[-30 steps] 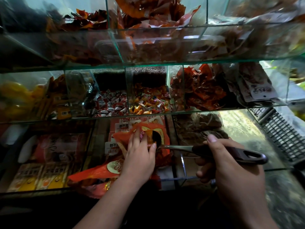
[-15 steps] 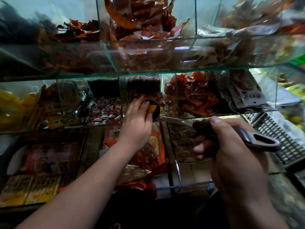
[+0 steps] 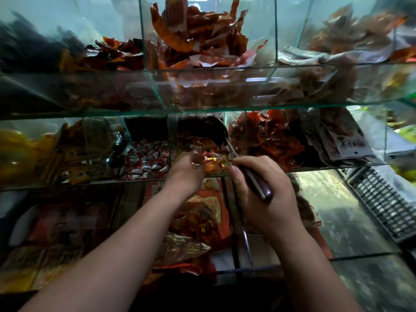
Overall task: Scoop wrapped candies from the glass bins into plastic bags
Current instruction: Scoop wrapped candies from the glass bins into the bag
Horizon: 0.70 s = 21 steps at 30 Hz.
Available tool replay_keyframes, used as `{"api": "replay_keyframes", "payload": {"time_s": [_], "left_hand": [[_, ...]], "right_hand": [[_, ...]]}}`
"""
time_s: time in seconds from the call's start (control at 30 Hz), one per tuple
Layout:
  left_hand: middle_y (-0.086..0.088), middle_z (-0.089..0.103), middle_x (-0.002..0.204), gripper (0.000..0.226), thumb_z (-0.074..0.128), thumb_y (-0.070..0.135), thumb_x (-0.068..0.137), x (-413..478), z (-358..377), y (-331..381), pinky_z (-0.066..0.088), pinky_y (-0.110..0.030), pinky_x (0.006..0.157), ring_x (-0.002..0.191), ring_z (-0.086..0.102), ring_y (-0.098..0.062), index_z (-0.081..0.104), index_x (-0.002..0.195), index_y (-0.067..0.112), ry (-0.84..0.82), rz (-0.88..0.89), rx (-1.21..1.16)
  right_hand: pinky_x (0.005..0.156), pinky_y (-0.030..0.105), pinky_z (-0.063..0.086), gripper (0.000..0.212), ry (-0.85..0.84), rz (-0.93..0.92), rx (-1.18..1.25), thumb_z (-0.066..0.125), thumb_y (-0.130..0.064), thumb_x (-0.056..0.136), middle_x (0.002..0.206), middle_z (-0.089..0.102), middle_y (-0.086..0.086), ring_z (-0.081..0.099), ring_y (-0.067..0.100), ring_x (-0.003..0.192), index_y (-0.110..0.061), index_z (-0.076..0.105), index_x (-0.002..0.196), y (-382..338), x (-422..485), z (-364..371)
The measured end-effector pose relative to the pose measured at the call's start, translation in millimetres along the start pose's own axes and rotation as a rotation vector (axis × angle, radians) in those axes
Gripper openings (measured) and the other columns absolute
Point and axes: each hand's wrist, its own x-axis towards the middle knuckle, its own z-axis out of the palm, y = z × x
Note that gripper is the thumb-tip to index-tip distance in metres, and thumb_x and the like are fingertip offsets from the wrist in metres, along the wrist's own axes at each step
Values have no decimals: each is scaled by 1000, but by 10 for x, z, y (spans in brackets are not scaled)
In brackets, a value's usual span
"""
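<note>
Glass walls hem in the heap of wrapped candies [image 3: 211, 164] in the middle bin [image 3: 172, 138] of the middle shelf, and both your hands are working there. Your right hand [image 3: 272, 206] is wrapped tight round the dark handle of the scoop [image 3: 231, 149], whose bowl is tipped into the back of the heap. Your left hand [image 3: 184, 174] reaches in over the front edge with its fingers bent down among the wrappers; whether they pinch a piece or only rake, I cannot tell.

The risk from here: lift the scoop out too full or too tilted and candies will slide off over the low front edge, or into the red-and-white candies [image 3: 148, 158] next door. The handle could also knock the glass divider.

What looks like the orange bag [image 3: 207, 212] lies in the bin below your wrists, held by neither hand, so its mouth may not be open for the load. The scoop's bowl is dark and blurred; how much it holds is not clear
</note>
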Motion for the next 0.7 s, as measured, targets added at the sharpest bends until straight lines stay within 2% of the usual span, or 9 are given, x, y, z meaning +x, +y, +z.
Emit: {"api": "replay_keyframes", "payload": {"time_s": [0.1, 0.2, 0.23, 0.3, 0.37, 0.4, 0.47, 0.6, 0.7], "left_hand": [[8, 66, 112, 20, 66, 35, 94, -296, -144, -119, 47, -23, 79, 102, 63, -13, 72, 111, 26, 39, 83, -98], [13, 62, 110, 12, 69, 38, 90, -606, -310, -320, 47, -25, 86, 105, 58, -7, 73, 95, 28, 97, 92, 3], [13, 60, 109, 10, 71, 37, 89, -711, -356, -404, 47, -26, 89, 107, 55, -6, 73, 88, 27, 134, 86, 51], [9, 57, 115, 10, 73, 33, 87, -906, -420, -584, 45, -34, 99, 117, 51, -11, 72, 79, 27, 195, 41, 96], [7, 53, 123, 6, 74, 30, 86, -1042, -424, -762, 44, -39, 105, 125, 48, -15, 72, 81, 29, 180, -39, 75], [6, 51, 130, 2, 74, 29, 87, -1092, -405, -831, 42, -39, 108, 129, 46, -16, 73, 89, 29, 149, -81, 72], [4, 43, 145, 25, 72, 26, 89, -1167, -325, -922, 38, -40, 114, 139, 39, -18, 72, 114, 23, 93, -131, 96], [7, 31, 159, 52, 63, 15, 95, -1188, -206, -933, 27, -40, 122, 148, 24, -15, 51, 145, 18, 109, -110, 105], [6, 31, 160, 57, 53, 8, 97, -1154, -182, -948, 20, -39, 124, 149, 21, -14, 39, 152, 16, 110, -120, 106]], "right_hand": [[78, 21, 54, 14, 47, -33, 108, 68, -36, 97, 99, 72, -10, 72, 10, 90, -26, 73, 104, -177, -184, -268], [68, 28, 60, 31, -36, 337, 439, 77, -59, 75, 89, 78, 1, 77, 14, 74, -33, 77, 92, -421, -292, -461], [58, 20, 58, 32, -106, 526, 572, 77, -53, 71, 84, 77, 4, 74, 7, 60, -26, 79, 89, -494, -308, -449], [40, 11, 47, 15, -286, 668, 781, 65, -17, 94, 85, 71, 19, 59, 0, 34, -7, 71, 85, -682, -418, -530], [39, 11, 48, 31, -373, 608, 568, 54, -15, 102, 93, 74, 27, 59, 0, 33, -12, 68, 74, -802, -498, -638], [42, 14, 52, 25, -290, 460, 411, 61, -28, 95, 86, 78, 15, 66, 3, 41, -18, 72, 76, -802, -505, -683], [54, 19, 58, 15, -349, 220, 149, 69, -44, 84, 74, 78, -10, 74, 2, 59, -31, 76, 87, -786, -545, -682], [78, 24, 56, 17, -521, 279, -103, 70, -47, 90, 90, 74, -15, 69, 0, 87, -32, 74, 97, -392, -525, -59], [91, 34, 53, 29, -623, 231, -281, 66, -48, 93, 108, 69, -5, 65, 16, 105, -30, 72, 115, -35, -598, 497]]}}
